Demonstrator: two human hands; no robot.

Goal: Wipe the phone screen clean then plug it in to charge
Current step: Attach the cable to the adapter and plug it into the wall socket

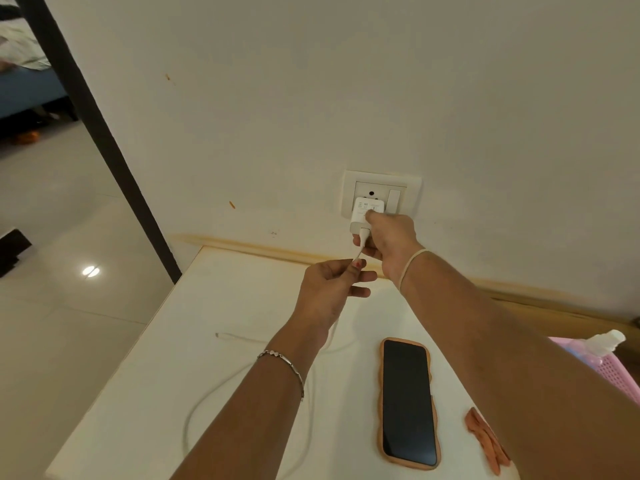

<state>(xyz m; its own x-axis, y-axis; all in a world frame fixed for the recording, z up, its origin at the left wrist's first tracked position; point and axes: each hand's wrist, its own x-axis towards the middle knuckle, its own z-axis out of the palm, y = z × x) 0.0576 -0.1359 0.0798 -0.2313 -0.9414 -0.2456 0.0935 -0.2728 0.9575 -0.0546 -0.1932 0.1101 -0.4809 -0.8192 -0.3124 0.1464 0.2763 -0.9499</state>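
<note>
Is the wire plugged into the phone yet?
No, the cable end lies loose on the table, apart from the phone.

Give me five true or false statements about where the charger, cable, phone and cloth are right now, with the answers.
1. The right hand holds the charger adapter at the wall socket. True.
2. The phone lies face down. False: it lies screen up on the table.
3. The left hand pinches the cable just below the adapter. True.
4. The cable's free end is plugged into the phone. False: it lies loose on the table, left of the phone and apart from it.
5. The orange cloth covers the phone screen. False: it lies on the table to the phone's right.
</note>
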